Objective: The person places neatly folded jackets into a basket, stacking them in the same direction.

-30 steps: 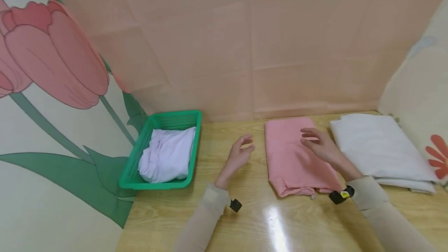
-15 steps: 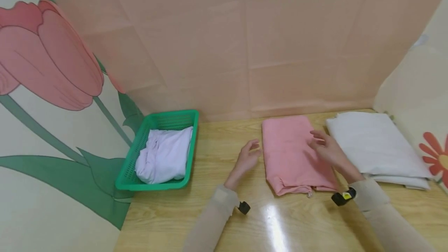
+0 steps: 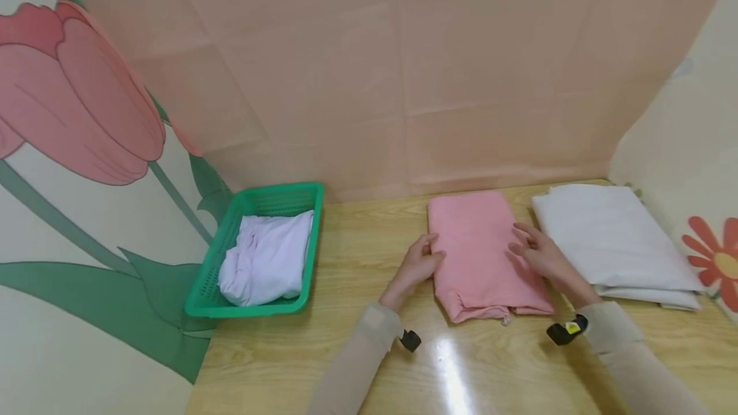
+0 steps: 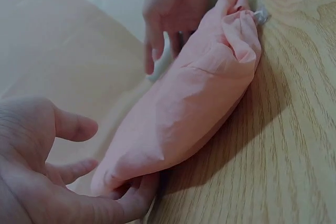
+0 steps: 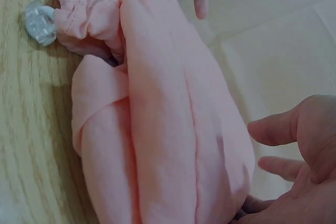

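Observation:
A folded pink cloth [image 3: 473, 255] lies on the table, its near end gathered, with a small clear plastic piece [image 5: 40, 22] beside the gather. My left hand [image 3: 418, 260] is at the cloth's left edge. In the left wrist view its lower fingers [image 4: 139, 195] reach the underside of that edge while the thumb stays apart. On the opposite side my right hand [image 3: 541, 253] has its fingertips right at the right edge. The right wrist view shows its thumb [image 5: 275, 128] spread from the other fingers, whose tips the cloth partly hides.
At the left stands a green plastic basket [image 3: 314, 242] with a folded pale lilac cloth [image 3: 271, 258] inside. A folded white cloth [image 3: 614, 239] lies right of the pink one. Behind the wooden table [image 3: 357, 248] hangs a peach-coloured sheet [image 3: 323, 82].
My left hand has moved right to the pink cloth's left edge. My right hand has shifted slightly down to its right edge. The cloth lies as before.

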`<action>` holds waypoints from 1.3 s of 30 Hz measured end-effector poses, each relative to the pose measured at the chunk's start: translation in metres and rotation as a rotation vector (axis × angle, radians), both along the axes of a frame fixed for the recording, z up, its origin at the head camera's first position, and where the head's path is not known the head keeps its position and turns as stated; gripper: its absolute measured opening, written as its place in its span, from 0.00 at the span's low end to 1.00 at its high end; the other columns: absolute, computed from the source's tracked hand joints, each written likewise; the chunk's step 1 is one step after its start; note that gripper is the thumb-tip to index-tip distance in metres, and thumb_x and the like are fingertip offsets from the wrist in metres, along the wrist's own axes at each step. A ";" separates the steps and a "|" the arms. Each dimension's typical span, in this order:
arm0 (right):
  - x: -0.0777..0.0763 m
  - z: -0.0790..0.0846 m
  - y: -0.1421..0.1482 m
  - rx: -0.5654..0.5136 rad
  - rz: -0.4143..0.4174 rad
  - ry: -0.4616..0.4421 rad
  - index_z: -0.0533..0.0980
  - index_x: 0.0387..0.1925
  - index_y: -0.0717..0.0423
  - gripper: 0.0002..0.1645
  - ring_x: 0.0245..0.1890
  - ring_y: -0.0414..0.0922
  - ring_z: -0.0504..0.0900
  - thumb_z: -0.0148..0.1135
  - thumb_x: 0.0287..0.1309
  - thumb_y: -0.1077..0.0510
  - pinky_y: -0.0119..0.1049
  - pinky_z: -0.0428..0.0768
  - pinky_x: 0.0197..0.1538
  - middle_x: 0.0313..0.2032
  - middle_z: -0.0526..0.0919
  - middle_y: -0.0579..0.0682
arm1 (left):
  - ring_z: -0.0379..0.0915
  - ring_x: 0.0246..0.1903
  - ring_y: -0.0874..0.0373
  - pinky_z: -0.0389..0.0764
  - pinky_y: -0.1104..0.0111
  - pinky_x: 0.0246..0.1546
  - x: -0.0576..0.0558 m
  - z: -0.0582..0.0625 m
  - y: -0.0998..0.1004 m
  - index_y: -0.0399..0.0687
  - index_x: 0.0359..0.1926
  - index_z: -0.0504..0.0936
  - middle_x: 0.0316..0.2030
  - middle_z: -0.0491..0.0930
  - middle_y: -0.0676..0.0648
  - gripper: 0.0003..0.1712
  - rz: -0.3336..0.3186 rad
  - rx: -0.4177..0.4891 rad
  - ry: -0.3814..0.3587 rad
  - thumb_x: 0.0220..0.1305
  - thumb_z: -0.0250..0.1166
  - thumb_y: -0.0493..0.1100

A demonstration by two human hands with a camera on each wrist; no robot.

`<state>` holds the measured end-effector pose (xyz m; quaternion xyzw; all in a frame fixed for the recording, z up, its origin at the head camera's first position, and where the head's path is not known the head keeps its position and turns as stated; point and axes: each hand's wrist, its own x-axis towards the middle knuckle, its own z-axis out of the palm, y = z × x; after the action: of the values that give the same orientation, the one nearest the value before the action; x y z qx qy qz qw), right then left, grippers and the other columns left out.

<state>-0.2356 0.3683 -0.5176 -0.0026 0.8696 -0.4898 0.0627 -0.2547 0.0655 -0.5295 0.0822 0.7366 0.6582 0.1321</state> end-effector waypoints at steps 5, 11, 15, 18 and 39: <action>-0.002 -0.006 0.005 -0.021 0.020 -0.019 0.49 0.85 0.62 0.45 0.80 0.77 0.48 0.57 0.80 0.51 0.39 0.73 0.70 0.82 0.48 0.73 | 0.69 0.68 0.50 0.73 0.54 0.72 -0.006 -0.003 0.003 0.42 0.76 0.72 0.74 0.72 0.38 0.36 -0.070 0.004 0.018 0.68 0.66 0.38; -0.004 -0.009 0.007 -0.056 0.031 -0.031 0.51 0.84 0.61 0.47 0.78 0.72 0.56 0.62 0.78 0.49 0.14 0.69 0.47 0.81 0.49 0.74 | 0.70 0.65 0.51 0.75 0.54 0.70 -0.013 -0.007 0.005 0.47 0.77 0.72 0.74 0.70 0.40 0.39 -0.122 0.018 -0.032 0.64 0.67 0.37; -0.005 -0.009 0.004 -0.073 0.028 -0.047 0.50 0.85 0.62 0.50 0.76 0.69 0.60 0.64 0.76 0.49 0.16 0.70 0.48 0.82 0.49 0.74 | 0.71 0.60 0.53 0.76 0.57 0.67 -0.016 -0.010 0.007 0.48 0.77 0.72 0.73 0.70 0.40 0.41 -0.136 0.024 -0.042 0.62 0.67 0.32; -0.005 -0.008 0.000 -0.080 0.016 -0.046 0.49 0.85 0.62 0.51 0.71 0.65 0.64 0.66 0.75 0.52 0.18 0.71 0.47 0.81 0.50 0.74 | 0.75 0.47 0.56 0.81 0.64 0.56 -0.017 -0.013 0.008 0.47 0.77 0.71 0.71 0.71 0.40 0.42 -0.141 0.034 -0.050 0.60 0.66 0.28; -0.009 -0.012 -0.004 -0.208 0.114 -0.132 0.47 0.87 0.51 0.52 0.76 0.64 0.56 0.66 0.75 0.50 0.24 0.76 0.51 0.85 0.36 0.67 | 0.61 0.18 0.66 0.71 0.76 0.23 -0.014 -0.014 -0.003 0.43 0.77 0.70 0.48 0.79 0.45 0.47 -0.147 0.075 -0.103 0.54 0.62 0.20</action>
<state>-0.2444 0.3641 -0.5293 -0.0264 0.8066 -0.5721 0.1467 -0.2685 0.0623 -0.5439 0.1071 0.6955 0.6773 0.2146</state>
